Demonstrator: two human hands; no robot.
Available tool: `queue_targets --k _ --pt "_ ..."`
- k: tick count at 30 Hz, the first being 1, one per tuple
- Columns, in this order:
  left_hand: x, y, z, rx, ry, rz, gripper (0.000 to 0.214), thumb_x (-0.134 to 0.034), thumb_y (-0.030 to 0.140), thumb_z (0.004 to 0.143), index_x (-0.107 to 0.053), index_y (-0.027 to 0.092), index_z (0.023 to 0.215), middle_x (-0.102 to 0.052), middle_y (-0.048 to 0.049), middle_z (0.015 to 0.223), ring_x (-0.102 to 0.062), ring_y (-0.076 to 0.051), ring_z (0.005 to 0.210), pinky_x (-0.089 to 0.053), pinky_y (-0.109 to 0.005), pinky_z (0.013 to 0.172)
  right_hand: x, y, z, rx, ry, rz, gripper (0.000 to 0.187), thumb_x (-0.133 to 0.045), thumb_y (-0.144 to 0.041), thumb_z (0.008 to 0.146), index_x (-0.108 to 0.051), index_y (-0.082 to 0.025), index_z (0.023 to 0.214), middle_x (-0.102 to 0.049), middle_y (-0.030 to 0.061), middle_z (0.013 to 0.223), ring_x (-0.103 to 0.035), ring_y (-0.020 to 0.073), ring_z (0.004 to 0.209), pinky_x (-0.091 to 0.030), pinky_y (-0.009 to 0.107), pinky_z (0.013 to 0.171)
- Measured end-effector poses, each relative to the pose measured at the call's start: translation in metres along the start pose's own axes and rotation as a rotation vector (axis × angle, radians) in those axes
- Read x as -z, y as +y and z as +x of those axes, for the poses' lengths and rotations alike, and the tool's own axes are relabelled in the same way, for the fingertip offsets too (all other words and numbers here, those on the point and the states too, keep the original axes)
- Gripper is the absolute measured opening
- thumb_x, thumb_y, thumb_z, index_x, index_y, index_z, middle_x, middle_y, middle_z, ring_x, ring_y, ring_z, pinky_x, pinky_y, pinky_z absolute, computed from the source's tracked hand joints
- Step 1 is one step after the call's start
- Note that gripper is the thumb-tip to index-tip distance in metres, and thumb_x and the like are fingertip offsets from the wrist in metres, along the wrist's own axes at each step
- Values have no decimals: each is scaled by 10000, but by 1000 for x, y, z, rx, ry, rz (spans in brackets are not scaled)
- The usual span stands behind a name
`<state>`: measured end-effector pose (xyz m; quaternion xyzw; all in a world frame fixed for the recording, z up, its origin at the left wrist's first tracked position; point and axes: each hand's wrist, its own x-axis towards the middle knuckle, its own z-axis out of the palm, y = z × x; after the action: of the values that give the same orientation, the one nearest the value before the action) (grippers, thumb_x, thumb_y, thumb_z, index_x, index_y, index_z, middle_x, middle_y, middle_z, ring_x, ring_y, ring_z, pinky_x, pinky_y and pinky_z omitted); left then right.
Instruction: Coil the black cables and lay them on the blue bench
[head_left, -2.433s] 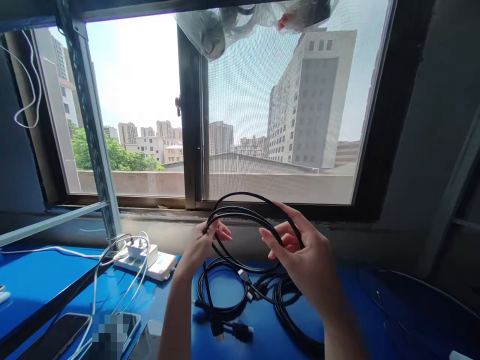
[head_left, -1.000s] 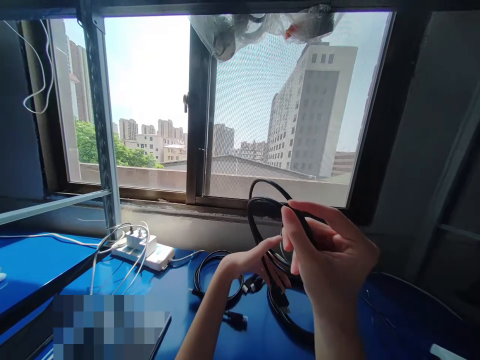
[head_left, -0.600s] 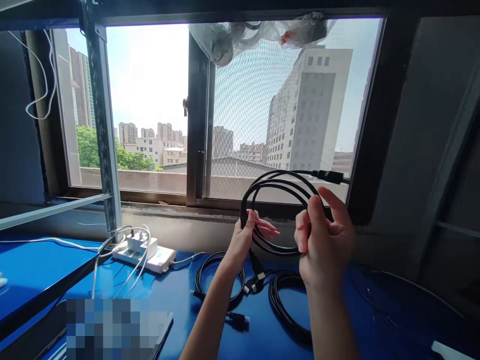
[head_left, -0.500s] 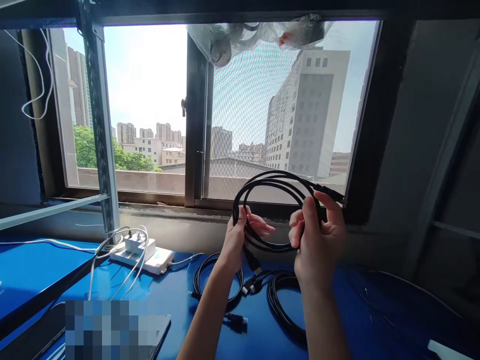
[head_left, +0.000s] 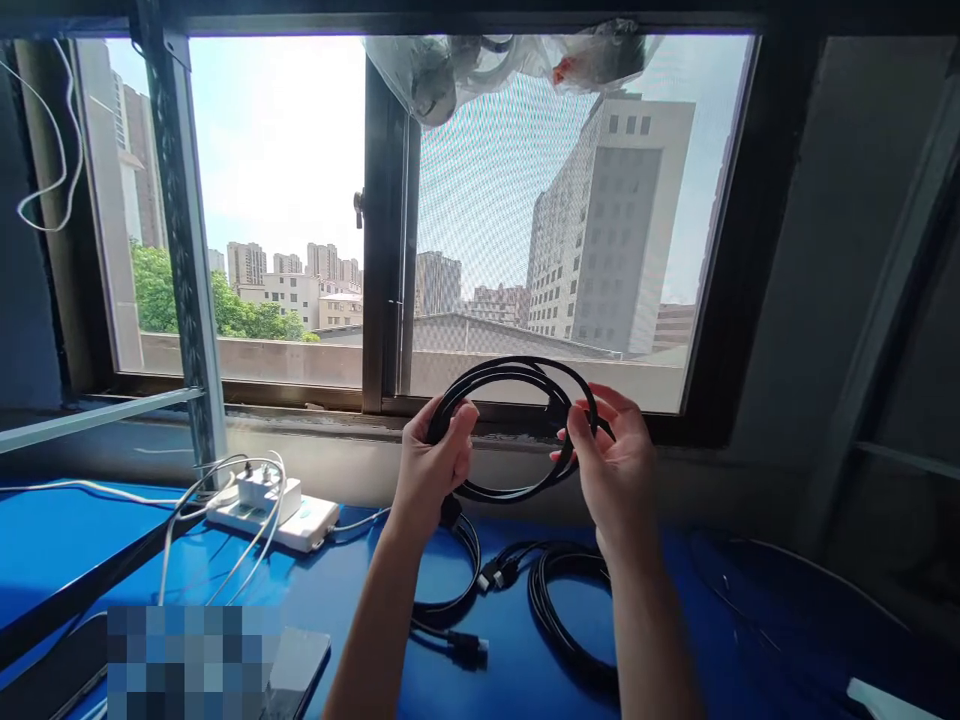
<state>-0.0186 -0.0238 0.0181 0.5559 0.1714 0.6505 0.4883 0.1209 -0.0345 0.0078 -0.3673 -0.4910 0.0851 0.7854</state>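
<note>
A black cable (head_left: 517,372), wound into a loose coil of several loops, is held up in front of the window between both hands. My left hand (head_left: 442,445) is closed around the coil's left side, thumb on top. One dark plug (head_left: 451,511) hangs just below that hand. On the coil's right side, my right hand (head_left: 611,445) grips the loops between thumb and fingers. Below, on the blue table, lie a second coiled black cable (head_left: 474,570) and a third black coil (head_left: 547,610), partly hidden by my forearms. Their plugs (head_left: 495,574) lie between them.
A white power strip (head_left: 307,525) with a plugged-in adapter and white cords stands at the left on the blue table (head_left: 360,600). A dark flat device (head_left: 300,665) lies at front left, partly blurred out. A metal shelf post (head_left: 184,250) rises at left; plastic bags (head_left: 435,85) hang above.
My left hand has moved left and closed more fully around the coil. The coil has come lower and to the left, and the plug end by my right hand no longer sticks out to the right.
</note>
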Motion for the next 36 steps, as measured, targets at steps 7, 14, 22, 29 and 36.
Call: queue_targets --k 7,14,22,29,36 --pt "-6 -3 -2 -127 29 -32 600 -654 656 589 -306 179 482 -244 95 347 -166 0 308 -106 -169 298 -14 -3 -8 49 81 -167 529 -416 -570 814 -536 -167 1135 -529 71 943 -548 97 618 -504 270 578" --pt "9 5 -4 -219 127 -19 632 -659 665 579 -279 178 444 -213 87 346 -144 -3 322 -97 -185 311 -16 -7 -14 131 -92 -204 533 -630 -471 721 -513 -225 1179 -567 77 1118 -587 177 916 -503 323 764" --pt "18 13 -3 -304 67 -88 626 -685 621 592 -295 161 425 -196 91 333 -123 8 292 -88 -161 303 -29 -6 -20 128 6 -222 371 -580 -383 752 -589 -195 1071 -590 84 1090 -591 186 944 -497 340 801" --pt "22 15 -3 -310 18 -77 594 -668 609 627 -324 166 430 -209 90 327 -130 1 287 -68 -175 291 -27 -7 -21 150 3 -138 511 -631 -347 704 -524 -211 1185 -559 85 1224 -547 212 1090 -461 378 893" --pt "22 20 -4 -223 91 23 586 -704 602 579 -329 175 439 -218 94 330 -150 -3 302 -65 -193 301 -26 -12 -21 346 145 -192 263 -673 -365 712 -645 -199 914 -666 39 905 -625 164 840 -508 274 694"
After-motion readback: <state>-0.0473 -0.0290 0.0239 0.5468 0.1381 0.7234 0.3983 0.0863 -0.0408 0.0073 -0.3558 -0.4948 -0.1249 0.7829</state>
